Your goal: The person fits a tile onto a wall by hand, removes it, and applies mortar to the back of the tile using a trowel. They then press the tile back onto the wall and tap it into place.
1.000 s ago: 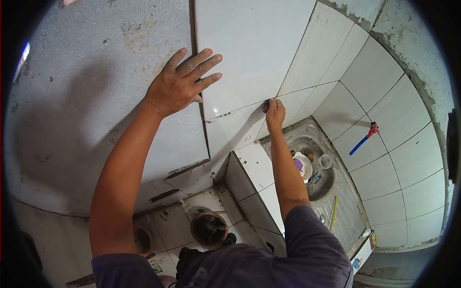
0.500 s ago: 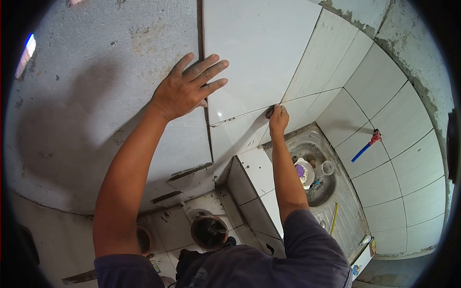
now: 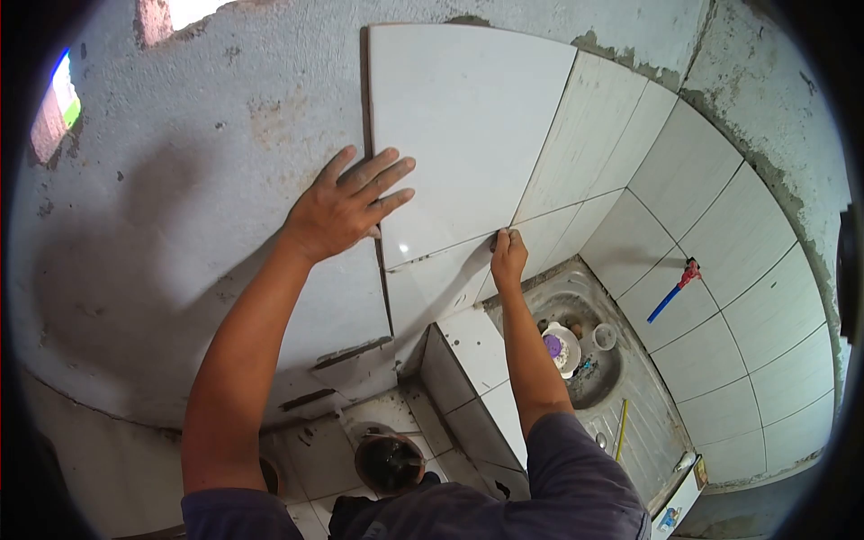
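A large white wall tile [image 3: 463, 126] stands against the wall, its left edge raised on a dark layer of mortar. My left hand [image 3: 340, 209] lies over that left edge, fingers spread, fingertips on the tile's face. At the tile's lower right corner, along the joint with the tiles below, my right hand [image 3: 509, 258] is closed with thumb and fingers pinched together. Something small and dark shows beside its fingertips, too hidden to name. A lower white tile [image 3: 432, 283] sits directly under the large one.
On the right, a metal sink [image 3: 643, 409] holds a white bowl [image 3: 569, 362] and a clear cup [image 3: 604, 337]. A red tap with a blue pipe [image 3: 666, 301] sticks out from the tiled side wall. A bucket [image 3: 389, 462] of dark contents stands on the floor below.
The view has tilted upward, so the large tile's top edge now shows. Both hands stay at nearly the same places on the tile.
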A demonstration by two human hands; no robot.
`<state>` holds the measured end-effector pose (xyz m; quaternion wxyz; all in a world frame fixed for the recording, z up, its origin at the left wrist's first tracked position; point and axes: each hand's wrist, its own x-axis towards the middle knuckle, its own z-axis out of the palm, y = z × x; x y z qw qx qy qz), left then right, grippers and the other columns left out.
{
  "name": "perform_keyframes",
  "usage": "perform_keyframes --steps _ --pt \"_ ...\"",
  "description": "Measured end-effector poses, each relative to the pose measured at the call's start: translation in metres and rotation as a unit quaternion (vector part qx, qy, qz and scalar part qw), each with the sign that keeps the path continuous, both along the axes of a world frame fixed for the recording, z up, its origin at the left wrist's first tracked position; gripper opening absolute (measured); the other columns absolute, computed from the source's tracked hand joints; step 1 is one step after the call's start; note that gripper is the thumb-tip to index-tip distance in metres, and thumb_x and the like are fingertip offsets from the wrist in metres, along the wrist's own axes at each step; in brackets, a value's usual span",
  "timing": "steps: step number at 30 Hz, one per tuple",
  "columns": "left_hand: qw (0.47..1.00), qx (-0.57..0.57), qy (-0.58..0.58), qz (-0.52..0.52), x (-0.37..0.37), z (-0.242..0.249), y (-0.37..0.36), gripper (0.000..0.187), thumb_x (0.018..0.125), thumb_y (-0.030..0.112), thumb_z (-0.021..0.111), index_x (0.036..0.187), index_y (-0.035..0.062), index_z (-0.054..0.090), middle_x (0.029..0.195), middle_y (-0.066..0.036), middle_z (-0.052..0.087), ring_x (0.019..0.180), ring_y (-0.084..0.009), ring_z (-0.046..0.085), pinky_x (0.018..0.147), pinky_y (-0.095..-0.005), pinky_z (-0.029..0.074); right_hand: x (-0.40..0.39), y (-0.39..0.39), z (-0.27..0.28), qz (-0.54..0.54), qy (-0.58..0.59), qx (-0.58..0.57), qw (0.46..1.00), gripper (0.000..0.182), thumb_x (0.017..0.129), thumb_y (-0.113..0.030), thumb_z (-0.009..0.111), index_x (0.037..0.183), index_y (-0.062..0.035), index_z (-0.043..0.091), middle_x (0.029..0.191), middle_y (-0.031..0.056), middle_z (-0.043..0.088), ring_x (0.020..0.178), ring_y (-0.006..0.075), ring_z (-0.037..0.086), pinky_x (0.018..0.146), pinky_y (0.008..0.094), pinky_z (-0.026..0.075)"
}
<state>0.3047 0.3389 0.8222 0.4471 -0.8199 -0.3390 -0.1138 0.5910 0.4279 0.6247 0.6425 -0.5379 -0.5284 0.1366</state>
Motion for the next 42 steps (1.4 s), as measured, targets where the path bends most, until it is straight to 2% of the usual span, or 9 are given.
perform_keyframes --steps 3,7,9,14,18,28,31,35,42 --pt "1.000 0.009 0.005 0.001 0.000 -0.002 0.001 0.073 0.055 0.049 0.071 0.123 0.0354 0.050 0.145 0.007 0.029 0.137 -0.0157 0.017 0.115 -0.0433 0.006 -0.001 0.002 0.001 0.050 0.096 -0.012 0.994 0.029 0.089 -0.019 0.047 0.069 0.0023 0.049 0.057 0.0139 0.051 0.052 0.0209 0.047 0.054 0.0346 0.041" --pt "1.000 0.017 0.017 0.005 0.000 0.000 0.000 0.072 0.055 0.050 0.071 0.122 0.0354 0.051 0.145 0.007 0.029 0.137 -0.0156 0.016 0.115 -0.0434 0.005 0.001 0.000 -0.001 -0.017 -0.044 -0.017 0.999 0.029 0.091 -0.018 0.045 0.069 -0.0002 0.050 0.059 0.0050 0.051 0.055 0.0127 0.046 0.054 0.0280 0.040" --pt "0.999 0.025 0.020 0.005 0.000 0.001 0.000 0.071 0.055 0.050 0.071 0.122 0.0353 0.051 0.144 0.007 0.030 0.137 -0.0155 0.016 0.115 -0.0436 0.005 0.004 0.006 -0.002 0.118 0.176 -0.020 0.977 0.030 0.090 -0.018 0.046 0.068 0.0018 0.048 0.057 0.0085 0.050 0.054 0.0155 0.046 0.054 0.0311 0.040" --pt "0.999 0.030 0.023 0.018 0.000 0.000 0.000 0.062 0.060 0.054 0.064 0.119 0.0375 0.053 0.144 0.010 0.029 0.137 -0.0123 0.015 0.115 -0.0438 0.001 -0.001 0.002 -0.006 0.000 -0.028 0.020 0.999 0.028 0.091 -0.018 0.046 0.070 0.0005 0.050 0.059 0.0034 0.051 0.054 0.0105 0.046 0.052 0.0281 0.040" --pt "0.998 0.034 0.044 0.028 0.000 0.002 -0.002 0.061 0.062 0.054 0.064 0.119 0.0371 0.053 0.144 0.010 0.029 0.137 -0.0120 0.015 0.115 -0.0441 0.002 0.009 0.007 -0.004 0.145 0.162 -0.030 0.976 0.029 0.092 -0.018 0.045 0.068 -0.0024 0.049 0.060 0.0035 0.051 0.055 0.0109 0.047 0.054 0.0261 0.041" --pt "0.999 0.014 0.027 0.025 0.001 0.003 -0.003 0.062 0.062 0.053 0.065 0.121 0.0367 0.052 0.144 0.010 0.030 0.136 -0.0116 0.017 0.114 -0.0431 0.005 0.014 0.001 0.000 0.119 0.031 -0.079 0.989 0.026 0.091 -0.021 0.046 0.073 -0.0029 0.049 0.061 0.0030 0.050 0.056 0.0120 0.050 0.054 0.0270 0.045" --pt "1.000 0.004 0.020 0.020 0.000 0.001 -0.001 0.063 0.061 0.052 0.066 0.121 0.0364 0.053 0.144 0.010 0.030 0.136 -0.0118 0.018 0.114 -0.0430 0.006 0.025 0.009 0.001 0.212 0.130 -0.067 0.966 0.030 0.091 -0.021 0.046 0.070 0.0004 0.048 0.057 0.0069 0.050 0.054 0.0129 0.050 0.052 0.0297 0.041" --pt "1.000 -0.006 -0.005 -0.007 0.000 -0.002 0.002 0.072 0.054 0.048 0.072 0.122 0.0341 0.052 0.144 0.007 0.031 0.137 -0.0150 0.018 0.115 -0.0437 0.004 0.006 -0.005 0.004 0.037 -0.042 -0.021 0.998 0.029 0.088 -0.018 0.046 0.065 -0.0009 0.049 0.058 0.0050 0.052 0.055 0.0124 0.048 0.054 0.0276 0.040" --pt "1.000 -0.001 0.003 -0.006 -0.001 -0.002 0.002 0.072 0.054 0.047 0.073 0.122 0.0340 0.052 0.144 0.007 0.031 0.136 -0.0154 0.019 0.114 -0.0446 0.005 0.020 -0.023 -0.017 0.174 0.058 -0.085 0.979 0.046 0.094 -0.030 0.033 0.061 -0.0016 0.049 0.059 0.0079 0.054 0.056 0.0167 0.051 0.057 0.0317 0.042"
